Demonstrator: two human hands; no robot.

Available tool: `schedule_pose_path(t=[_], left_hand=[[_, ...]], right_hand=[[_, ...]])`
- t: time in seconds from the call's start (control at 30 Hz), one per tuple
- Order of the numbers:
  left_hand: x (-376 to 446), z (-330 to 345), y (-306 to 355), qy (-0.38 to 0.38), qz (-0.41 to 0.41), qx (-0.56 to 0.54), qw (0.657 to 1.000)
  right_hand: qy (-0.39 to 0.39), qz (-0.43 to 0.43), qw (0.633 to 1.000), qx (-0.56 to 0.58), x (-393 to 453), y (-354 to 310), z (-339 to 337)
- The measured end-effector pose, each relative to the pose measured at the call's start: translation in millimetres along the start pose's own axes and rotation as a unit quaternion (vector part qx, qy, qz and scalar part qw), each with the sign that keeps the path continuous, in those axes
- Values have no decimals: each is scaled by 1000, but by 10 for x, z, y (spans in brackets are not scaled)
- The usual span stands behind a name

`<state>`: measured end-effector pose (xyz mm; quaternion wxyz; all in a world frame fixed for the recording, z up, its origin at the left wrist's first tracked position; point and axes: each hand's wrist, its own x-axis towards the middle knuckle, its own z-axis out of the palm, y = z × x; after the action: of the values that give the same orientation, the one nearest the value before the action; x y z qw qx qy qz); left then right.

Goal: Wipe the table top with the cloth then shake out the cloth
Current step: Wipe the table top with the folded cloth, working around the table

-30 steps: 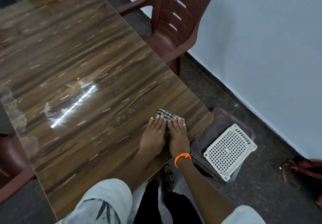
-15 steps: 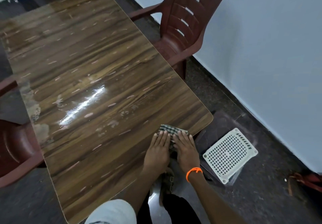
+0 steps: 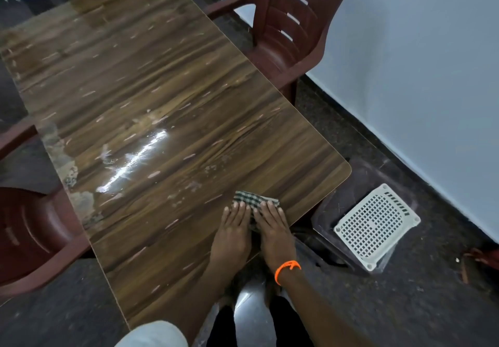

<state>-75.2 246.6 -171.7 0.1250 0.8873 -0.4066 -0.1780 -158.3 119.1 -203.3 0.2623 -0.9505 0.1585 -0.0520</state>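
Note:
A dark green checked cloth (image 3: 252, 199) lies folded on the glossy wood-grain table top (image 3: 162, 119), near its front right corner. My left hand (image 3: 232, 227) and my right hand (image 3: 272, 225) lie flat side by side on the cloth, fingers straight and pressing down. Only the cloth's far edge and a strip between the hands show. An orange band circles my right wrist. Pale smears and a bright glare streak mark the table's middle.
A dark red plastic chair (image 3: 291, 22) stands at the table's right side by the pale wall. Another red chair (image 3: 29, 233) sits at the left. A white perforated tray (image 3: 376, 225) rests on a dark stool on the floor, right of the corner.
Both hands and the cloth stay near the table's front right corner. The camera view has shifted back, so more of the table's far end shows.

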Motion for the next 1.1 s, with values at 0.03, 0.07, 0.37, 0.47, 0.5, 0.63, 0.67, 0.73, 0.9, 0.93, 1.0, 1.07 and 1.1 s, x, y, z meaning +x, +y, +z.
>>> schedule_pose_path(t=[0.03, 0.07, 0.37, 0.47, 0.5, 0.63, 0.67, 0.73, 0.9, 0.93, 1.0, 1.07, 1.1], left_hand=[[-57, 26, 42, -13, 9, 0, 1000], [-79, 47, 94, -25, 17, 4, 1000], [459, -106, -1, -77, 48, 56, 994], [488, -197, -281, -40, 43, 31, 998], [448, -197, -407, -31, 45, 25, 998], [11, -137, -801, 34, 97, 19, 995], [-135, -113, -817, 38, 113, 19, 993], [-376, -46, -744, 13, 132, 27, 991], [-402, 141, -362, -47, 136, 12, 990], [-330, 141, -305, -48, 137, 8, 989], [-175, 83, -250, -52, 135, 3, 990], [-38, 4, -294, -56, 127, 1, 990], [18, -38, -351, -53, 122, 5, 991]], right_hand=[[-3, 3, 1000, -5, -82, 30, -14], [-4, 8, 1000, -10, -141, 69, -45], [49, 117, 992, -10, 326, 102, -170], [38, 107, 994, 6, 505, -90, -32], [37, 99, 994, 9, 521, -178, 32], [48, 59, 997, 31, 217, -499, 281], [55, 51, 997, 33, 77, -555, 318], [69, 51, 996, 37, -202, -604, 354], [85, 100, 991, 18, -522, -367, 182], [89, 114, 989, 15, -482, -304, 136], [96, 148, 984, 15, -338, -238, 85], [109, 171, 979, 31, -147, -256, 78], [111, 172, 978, 38, -49, -295, 92]])
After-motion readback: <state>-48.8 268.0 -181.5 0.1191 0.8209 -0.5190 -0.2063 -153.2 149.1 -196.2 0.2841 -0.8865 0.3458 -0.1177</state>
